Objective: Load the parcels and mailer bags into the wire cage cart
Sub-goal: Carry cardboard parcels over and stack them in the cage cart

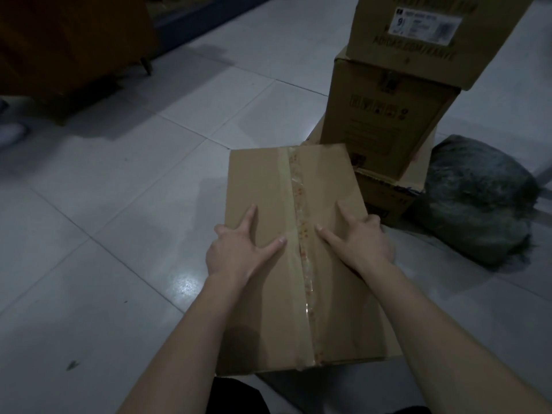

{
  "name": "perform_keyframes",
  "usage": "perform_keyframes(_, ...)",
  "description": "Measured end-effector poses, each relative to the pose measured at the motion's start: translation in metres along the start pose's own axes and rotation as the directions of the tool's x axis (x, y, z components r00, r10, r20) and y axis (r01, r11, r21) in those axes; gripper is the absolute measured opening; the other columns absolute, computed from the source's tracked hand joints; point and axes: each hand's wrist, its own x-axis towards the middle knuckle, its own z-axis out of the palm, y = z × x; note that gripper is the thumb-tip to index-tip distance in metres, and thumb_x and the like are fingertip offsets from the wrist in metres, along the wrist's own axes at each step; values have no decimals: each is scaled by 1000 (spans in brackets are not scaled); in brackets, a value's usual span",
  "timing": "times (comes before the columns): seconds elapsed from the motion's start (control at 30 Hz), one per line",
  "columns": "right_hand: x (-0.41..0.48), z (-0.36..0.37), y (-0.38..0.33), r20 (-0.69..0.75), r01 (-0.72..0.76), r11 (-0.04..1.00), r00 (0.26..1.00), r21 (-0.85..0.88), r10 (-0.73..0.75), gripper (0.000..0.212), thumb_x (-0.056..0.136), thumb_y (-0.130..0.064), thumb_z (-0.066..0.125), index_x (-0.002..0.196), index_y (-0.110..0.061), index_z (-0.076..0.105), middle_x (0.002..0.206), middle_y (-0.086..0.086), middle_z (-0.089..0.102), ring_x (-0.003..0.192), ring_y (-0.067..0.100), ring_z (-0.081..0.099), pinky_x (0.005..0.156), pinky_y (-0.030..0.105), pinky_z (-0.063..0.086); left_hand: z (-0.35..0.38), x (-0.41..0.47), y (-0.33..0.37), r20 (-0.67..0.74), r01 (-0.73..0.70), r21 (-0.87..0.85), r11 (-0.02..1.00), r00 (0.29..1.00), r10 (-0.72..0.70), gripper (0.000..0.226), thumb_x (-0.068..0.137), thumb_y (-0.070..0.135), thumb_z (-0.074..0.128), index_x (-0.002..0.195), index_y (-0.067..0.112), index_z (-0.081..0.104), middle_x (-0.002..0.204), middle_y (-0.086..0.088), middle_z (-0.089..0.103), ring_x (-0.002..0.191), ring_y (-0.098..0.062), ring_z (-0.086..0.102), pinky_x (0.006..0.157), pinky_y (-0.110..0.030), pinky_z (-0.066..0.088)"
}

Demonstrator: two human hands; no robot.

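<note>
Hands are both on one brown box [263, 180] right in front of me. I see the left hand [239, 249] on the left side of the box top. Its thumb and first finger lie flat and straight on the cardboard. Its other fingers bend down over the left edge. The right hand [361, 243] does the same on the right side, with thumb and first finger flat on top and the other fingers bent over the right edge. So the two hands squeeze the box between them and hold it. A strip of clear tape [300, 219] runs down the middle of the box top, between the two hands. I cannot tell if the box sits on something or hangs in the air.

Just behind the box, on the right, I see a stack of boxes [385, 115]. The top one has a white label [424, 23]. I cannot tell if the held box touches the stack. A dark, lumpy bag [478, 198] lies on the floor [119, 204] just beside the stack, on its right. The floor is made of big pale tiles. Well apart, at the top left, stands a brown cabinet [68, 40].
</note>
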Motion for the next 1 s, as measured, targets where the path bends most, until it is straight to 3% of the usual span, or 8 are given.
perform_keyframes(0.23,-2,0,-7,-7,-34,999,999,6,34,96,69,-98,28,152,-55,4,143,17,34,115,37,55,74,39,47,-10,3,14,12,44,0,999,999,-44,99,65,96,42,151,55,14,124,-16,47,97,-35,63,77,-35,46)
perform_keyframes(0.37,-8,-19,-6,-22,-61,996,998,63,62,106,61,-102,32,153,-53,10,140,17,37,114,38,55,81,42,48,-31,2,37,-61,33,52,998,998,-30,98,64,96,41,149,50,23,103,-11,42,77,-30,52,67,-32,39)
perform_keyframes(0.47,-21,-51,-13,-60,-45,997,997,66,49,108,59,-104,32,152,-54,12,139,17,40,114,38,55,84,43,48,-71,-8,47,-119,20,83,996,993,-10,98,61,97,43,146,50,26,101,-9,42,87,-33,60,69,-34,40)
perform_keyframes(0.6,-63,-124,-48,-80,1,1000,997,-11,-2,107,59,-104,30,152,-56,10,143,16,39,118,38,52,78,40,43,-154,-45,54,-149,58,101,993,988,-43,101,60,99,41,147,51,23,117,-14,50,95,-36,62,72,-36,39)
perform_keyframes(0.7,-100,-202,-78,-103,14,1000,995,-18,-15,107,59,-102,34,153,-55,10,142,17,40,121,39,51,86,44,46,-233,-74,73,-132,86,107,990,989,-72,102,61,99,37,148,50,19,120,-15,49,99,-38,61,72,-37,36)
perform_keyframes(0.77,-127,-255,-94,-115,25,1000,993,-15,-27,107,60,-102,35,153,-55,10,136,15,42,116,37,53,80,42,43,-286,-96,85,-128,87,107,990,989,-73,103,60,100,32,148,51,13,118,-15,48,98,-38,61,72,-37,39)
perform_keyframes(0.87,-171,-332,-115,-128,37,999,991,21,-34,105,59,-101,37,151,-58,12,134,13,42,114,37,55,80,41,43,-367,-135,105,-147,80,108,991,987,-64,102,60,100,27,148,51,7,106,-10,42,89,-34,59,69,-37,43)
perform_keyframes(1.0,-231,-433,-135,-145,45,998,989,54,-37,105,58,-103,37,150,-60,12,136,15,43,114,36,57,83,41,47,-471,-186,137,-174,89,141,986,983,-64,102,64,98,21,151,49,2,101,-9,37,74,-24,42,62,-31,36)
